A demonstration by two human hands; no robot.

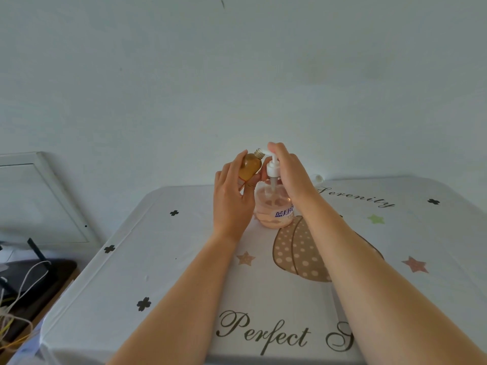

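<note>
A clear pump bottle (274,209) of pinkish liquid with a blue-lettered label stands on the white printed tablecloth (168,259). Its white pump head (272,167) is raised, and its spout points left. My right hand (290,172) rests on top of the pump, fingers lying over it. My left hand (232,196) grips a small amber glass bottle (250,168), tilted so its open threaded neck meets the pump's spout. The amber bottle is lifted off the table, just left of the pump bottle.
A small white cap (318,177) lies at the table's far edge, right of my hand. A white wall rises behind. On the left, a white framed panel (44,196) leans on the wall above a dark surface (34,283) with cords.
</note>
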